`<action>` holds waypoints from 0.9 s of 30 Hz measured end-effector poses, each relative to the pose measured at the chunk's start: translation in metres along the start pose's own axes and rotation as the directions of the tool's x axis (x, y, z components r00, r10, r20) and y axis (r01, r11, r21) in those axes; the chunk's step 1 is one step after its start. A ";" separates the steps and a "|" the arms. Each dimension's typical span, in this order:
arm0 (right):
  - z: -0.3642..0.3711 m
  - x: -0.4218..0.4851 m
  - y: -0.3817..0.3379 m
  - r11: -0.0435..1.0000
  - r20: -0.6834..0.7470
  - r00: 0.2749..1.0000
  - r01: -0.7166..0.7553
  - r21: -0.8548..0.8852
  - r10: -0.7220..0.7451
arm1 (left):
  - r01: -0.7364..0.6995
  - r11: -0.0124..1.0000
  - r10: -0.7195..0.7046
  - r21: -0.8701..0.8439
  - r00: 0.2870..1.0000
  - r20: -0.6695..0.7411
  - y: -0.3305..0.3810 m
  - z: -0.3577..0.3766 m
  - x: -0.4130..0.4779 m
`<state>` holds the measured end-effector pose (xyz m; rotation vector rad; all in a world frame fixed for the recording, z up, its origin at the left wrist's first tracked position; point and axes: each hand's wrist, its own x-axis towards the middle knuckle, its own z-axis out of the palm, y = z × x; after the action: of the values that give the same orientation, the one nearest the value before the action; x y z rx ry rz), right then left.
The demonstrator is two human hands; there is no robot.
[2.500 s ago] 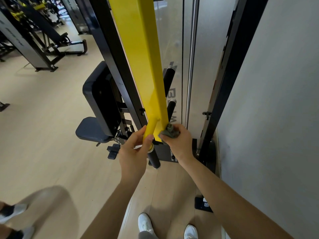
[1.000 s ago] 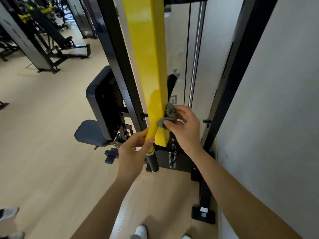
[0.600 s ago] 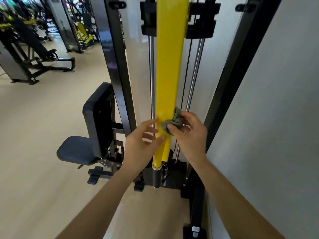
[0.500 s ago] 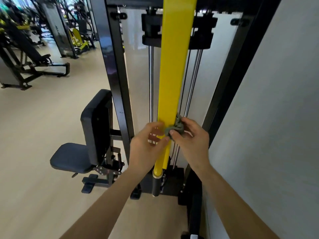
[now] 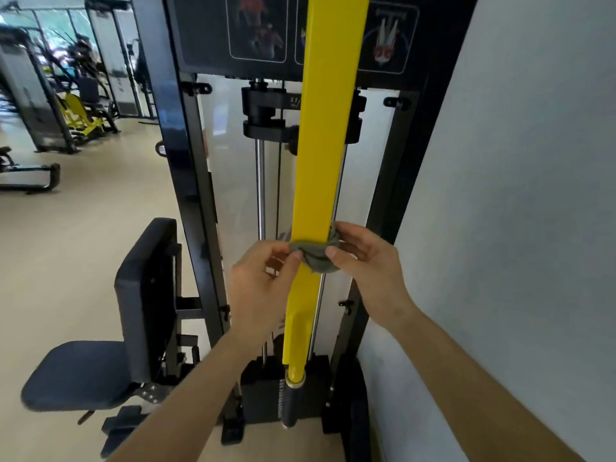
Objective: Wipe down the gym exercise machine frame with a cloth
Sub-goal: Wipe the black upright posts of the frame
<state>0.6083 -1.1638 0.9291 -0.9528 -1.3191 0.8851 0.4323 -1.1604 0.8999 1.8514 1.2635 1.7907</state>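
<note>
**Grey-green cloth drawn across the upright yellow beam**

The long glossy yellow steel beam [image 5: 320, 181] of the gym machine runs nearly vertically through the middle of the view, leaning slightly rightward toward the top; its lower end narrows into a round yellow stub and a black ribbed grip [image 5: 289, 406] just above the floor. A crumpled grey-green cloth [image 5: 316, 253] lies across the beam's front face about halfway down, bunched at the right edge; the left hand [image 5: 263, 288] pinches its left end between thumb and fingertips, and the right hand [image 5: 363, 265] grasps the bunched right end, so both hands are closed on the cloth. Behind the beam stand chrome guide rods [image 5: 260, 208], a black weight block [image 5: 263, 111] and the black machine frame [image 5: 186, 181]; a black padded seat with upright backrest [image 5: 143, 295] sits to the left. The pale beige floor [image 5: 66, 245] opens wide to the left, with other machines far back; a plain grey wall [image 5: 520, 211] stands close on the right, leaving little room there.
</note>
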 end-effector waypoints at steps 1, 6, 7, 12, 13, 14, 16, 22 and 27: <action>0.000 0.002 -0.004 1.000 -0.002 1.000 -0.001 0.001 0.001 | 0.006 1.000 -0.006 0.001 1.000 -0.008 0.002 -0.001 0.004; 0.003 0.007 -0.022 0.998 -0.015 0.998 0.052 -0.040 -0.053 | 0.005 0.998 -0.006 -0.067 1.000 -0.009 0.015 -0.007 0.029; 0.004 0.008 -0.026 0.997 -0.026 0.998 0.063 -0.037 -0.064 | -0.004 0.996 0.003 -0.087 1.000 -0.009 0.018 -0.008 0.035; 0.015 0.016 -0.052 0.992 -0.124 0.985 0.123 -0.015 -0.124 | -0.030 0.987 0.033 -0.156 0.999 0.015 0.030 -0.013 0.064; 0.017 0.018 -0.057 0.991 -0.148 0.980 0.136 -0.010 -0.136 | -0.038 0.986 0.041 -0.165 0.999 0.015 0.032 -0.015 0.068; 0.019 0.020 -0.063 0.989 -0.169 0.975 0.147 -0.006 -0.146 | -0.050 0.985 0.052 -0.165 0.999 0.011 0.035 -0.016 0.073; 0.024 0.026 -0.076 0.985 -0.197 0.966 0.171 0.004 -0.167 | -0.087 0.983 0.089 -0.159 0.996 0.005 0.041 -0.021 0.085; 0.032 0.040 -0.116 0.973 -0.235 0.945 0.232 -0.011 -0.228 | -0.195 0.968 0.198 -0.158 0.980 0.000 0.068 -0.031 0.119; 0.037 0.052 -0.147 0.958 -0.269 0.920 0.279 -0.065 -0.286 | -0.227 0.954 0.231 -0.195 0.973 -0.003 0.083 -0.034 0.143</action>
<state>0.5727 -1.1676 1.0855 -0.8438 -1.1904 0.4935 0.4127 -1.1180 1.0619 1.9626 0.8591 1.9272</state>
